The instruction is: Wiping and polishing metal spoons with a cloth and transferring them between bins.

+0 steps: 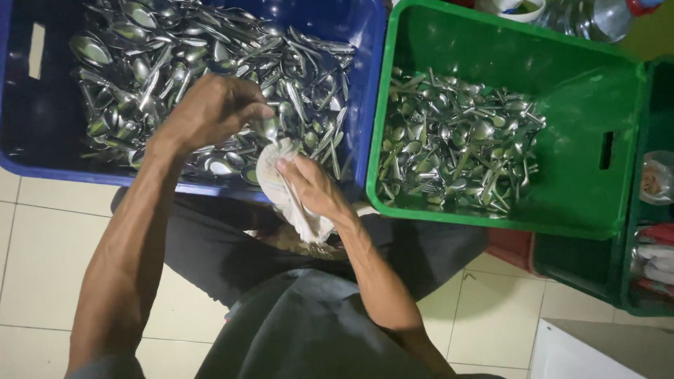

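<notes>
l hand point(210, 109) pinches spoon point(269, 128) over blue crate point(368, 77); r hand point(312, 186) grips white cloth point(281, 193).

A large green plastic crate point(590, 126) sits on the right, holding a loose heap of steel cutlery point(456, 144) — mostly spoons with some forks — piled toward its left and middle. A rectangular handle slot point(606, 149) opens in its right wall. Beyond its far rim stands a clear plastic bottle point(597, 15) with a white bowl point(510, 8) just beside it. Against the crate's right side is a darker green bin point(649, 182) containing a clear bag point(658, 177) and some red and white packets point(654, 253) — too dim to identify. A pale tiled floor point(42, 253) lies beneath, and a white surface point(597, 351) fills the lower right corner.
</notes>
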